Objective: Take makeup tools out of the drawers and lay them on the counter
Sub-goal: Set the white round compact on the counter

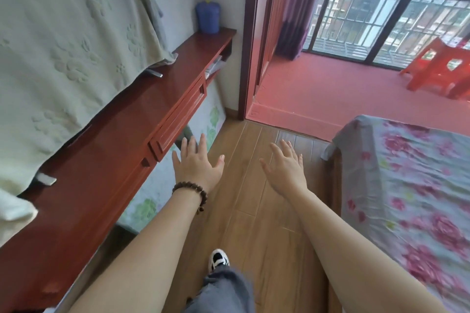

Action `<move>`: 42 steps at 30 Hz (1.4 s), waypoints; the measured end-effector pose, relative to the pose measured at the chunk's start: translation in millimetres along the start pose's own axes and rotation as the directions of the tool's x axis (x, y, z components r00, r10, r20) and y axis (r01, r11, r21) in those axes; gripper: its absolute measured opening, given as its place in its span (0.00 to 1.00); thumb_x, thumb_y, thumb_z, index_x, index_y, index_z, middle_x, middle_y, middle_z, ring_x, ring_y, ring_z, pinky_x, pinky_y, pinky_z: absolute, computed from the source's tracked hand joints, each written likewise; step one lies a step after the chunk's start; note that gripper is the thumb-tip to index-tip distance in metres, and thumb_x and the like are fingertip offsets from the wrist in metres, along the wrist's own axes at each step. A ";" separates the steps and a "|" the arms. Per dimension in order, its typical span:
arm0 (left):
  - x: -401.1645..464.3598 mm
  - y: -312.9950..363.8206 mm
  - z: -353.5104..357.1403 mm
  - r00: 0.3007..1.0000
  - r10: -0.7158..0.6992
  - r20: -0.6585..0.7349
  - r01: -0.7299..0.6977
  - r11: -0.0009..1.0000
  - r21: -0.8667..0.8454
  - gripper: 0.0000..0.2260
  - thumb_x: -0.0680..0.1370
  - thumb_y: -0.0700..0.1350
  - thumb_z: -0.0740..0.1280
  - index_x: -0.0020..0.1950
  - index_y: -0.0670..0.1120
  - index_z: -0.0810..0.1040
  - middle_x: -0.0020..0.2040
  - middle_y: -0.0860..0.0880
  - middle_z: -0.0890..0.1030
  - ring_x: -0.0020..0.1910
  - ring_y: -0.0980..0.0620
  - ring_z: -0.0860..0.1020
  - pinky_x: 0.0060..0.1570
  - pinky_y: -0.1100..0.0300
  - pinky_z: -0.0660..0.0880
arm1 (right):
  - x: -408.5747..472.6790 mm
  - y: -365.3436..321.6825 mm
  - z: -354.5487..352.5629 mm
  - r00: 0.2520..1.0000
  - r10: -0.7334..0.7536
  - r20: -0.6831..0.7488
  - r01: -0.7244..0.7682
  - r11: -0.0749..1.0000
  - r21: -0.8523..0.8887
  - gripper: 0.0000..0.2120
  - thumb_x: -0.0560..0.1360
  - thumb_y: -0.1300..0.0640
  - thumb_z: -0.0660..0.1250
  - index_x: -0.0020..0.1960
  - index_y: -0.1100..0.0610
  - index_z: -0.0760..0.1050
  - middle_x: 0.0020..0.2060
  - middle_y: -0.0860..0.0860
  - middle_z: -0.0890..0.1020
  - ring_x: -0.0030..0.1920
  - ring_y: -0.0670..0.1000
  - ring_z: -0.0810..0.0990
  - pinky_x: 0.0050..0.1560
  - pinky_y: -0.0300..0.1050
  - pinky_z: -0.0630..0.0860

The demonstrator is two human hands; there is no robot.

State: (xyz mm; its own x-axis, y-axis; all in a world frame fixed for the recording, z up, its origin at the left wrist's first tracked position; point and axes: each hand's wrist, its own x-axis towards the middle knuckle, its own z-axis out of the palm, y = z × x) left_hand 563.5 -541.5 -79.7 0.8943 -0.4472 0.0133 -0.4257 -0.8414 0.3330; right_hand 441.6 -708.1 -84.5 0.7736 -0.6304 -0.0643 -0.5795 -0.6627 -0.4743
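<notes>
A long red-brown wooden counter (109,134) runs along the left wall. In its front sit shut drawers (178,115). My left hand (197,164), a bead bracelet on its wrist, is stretched out with fingers spread, just right of and below the drawer fronts, touching nothing. My right hand (286,169) hovers over the wooden floor, fingers apart and empty. No makeup tools are visible.
A pale green towel (66,40) drapes over something standing on the counter. A blue container (208,18) stands at the counter's far end. A bed with a floral sheet (412,185) is on the right. A doorway (254,40) leads to a red-floored room with red stools (440,68).
</notes>
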 end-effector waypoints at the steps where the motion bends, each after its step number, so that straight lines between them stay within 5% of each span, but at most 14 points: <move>1: 25.2 0.7 -3.1 1.000 -0.004 -0.006 0.004 1.000 0.000 0.33 0.78 0.61 0.56 0.78 0.49 0.50 0.79 0.45 0.54 0.78 0.47 0.48 0.75 0.42 0.47 | 26.1 -6.5 -1.3 1.000 0.002 -0.002 -0.002 1.000 -0.002 0.27 0.79 0.44 0.56 0.75 0.50 0.57 0.78 0.52 0.52 0.77 0.50 0.44 0.76 0.55 0.41; 19: 391.4 57.5 -1.0 0.996 -0.037 -0.078 0.034 0.999 -0.040 0.33 0.77 0.60 0.58 0.78 0.49 0.52 0.78 0.45 0.56 0.78 0.47 0.49 0.74 0.43 0.48 | 408.5 -50.0 -23.1 0.996 -0.055 -0.072 0.061 0.995 0.081 0.26 0.79 0.45 0.57 0.75 0.50 0.59 0.77 0.51 0.54 0.77 0.51 0.45 0.76 0.56 0.43; 31: 629.2 133.8 24.0 0.960 -0.225 -0.167 0.214 0.973 -0.082 0.33 0.77 0.58 0.61 0.78 0.47 0.55 0.77 0.43 0.59 0.77 0.45 0.52 0.73 0.42 0.52 | 691.9 -42.7 -58.9 0.964 -0.264 0.031 0.263 0.964 0.042 0.27 0.79 0.47 0.58 0.76 0.52 0.58 0.77 0.52 0.53 0.78 0.51 0.45 0.75 0.54 0.41; 42: 776.8 121.6 35.0 0.927 -0.326 -0.188 0.308 0.944 -0.122 0.33 0.77 0.58 0.61 0.77 0.47 0.56 0.77 0.43 0.59 0.77 0.45 0.53 0.74 0.44 0.54 | 857.1 -97.3 -31.4 0.909 -0.409 0.074 0.401 0.910 0.105 0.27 0.78 0.48 0.61 0.74 0.54 0.61 0.76 0.54 0.57 0.77 0.54 0.50 0.75 0.58 0.50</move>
State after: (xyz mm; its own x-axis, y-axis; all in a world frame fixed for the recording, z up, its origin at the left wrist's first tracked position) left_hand 1201.7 -1001.8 -61.8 0.9933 -0.0830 0.0806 -0.1099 -0.8946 0.4332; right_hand 1153.0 -1196.7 -65.8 0.9596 -0.2721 0.0710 -0.1900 -0.8134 -0.5498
